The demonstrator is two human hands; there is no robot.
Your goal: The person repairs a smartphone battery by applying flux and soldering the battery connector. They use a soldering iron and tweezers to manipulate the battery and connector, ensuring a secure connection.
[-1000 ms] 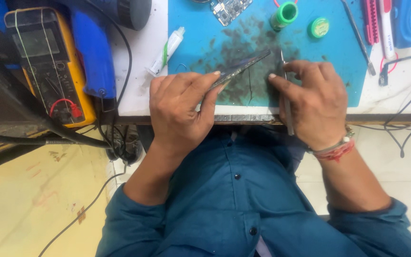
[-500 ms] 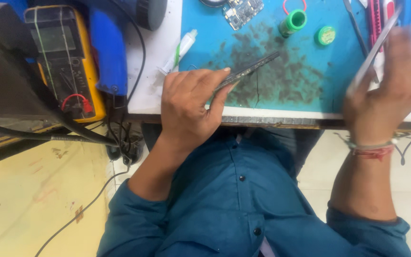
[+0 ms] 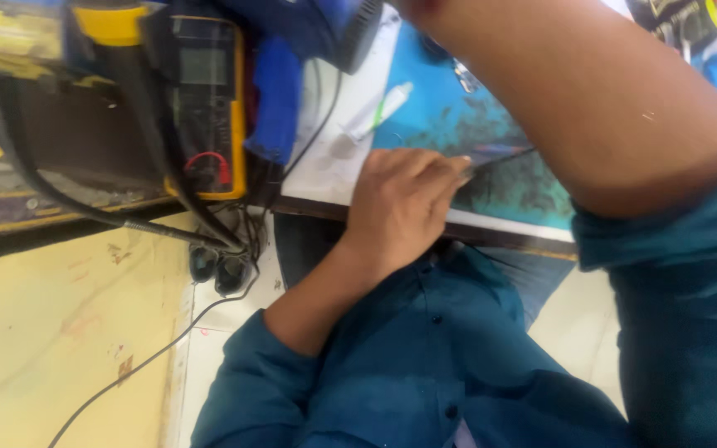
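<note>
My left hand (image 3: 400, 207) rests on the front edge of the white workbench (image 3: 325, 170), fingers closed on thin metal tweezers (image 3: 504, 156). Their tips point right over a stained blue work mat (image 3: 433, 112). My right forearm (image 3: 591, 108) is raised and crosses the upper right of the view, hiding much of the mat. The right hand itself is beyond the top edge. Both sleeves and the shirt are dark teal.
A yellow-cased multimeter (image 3: 205, 99) lies left of the mat, with a blue tool body (image 3: 280, 91) beside it. A white tube (image 3: 379, 109) sits at the mat's left edge. Black cables (image 3: 168, 220) hang off the bench toward the yellow floor (image 3: 60, 332).
My right arm has swung up and leftward across the view, and its hand with the long thin tool has left the frame. The left hand stays on the tweezers. The view has shifted left.
</note>
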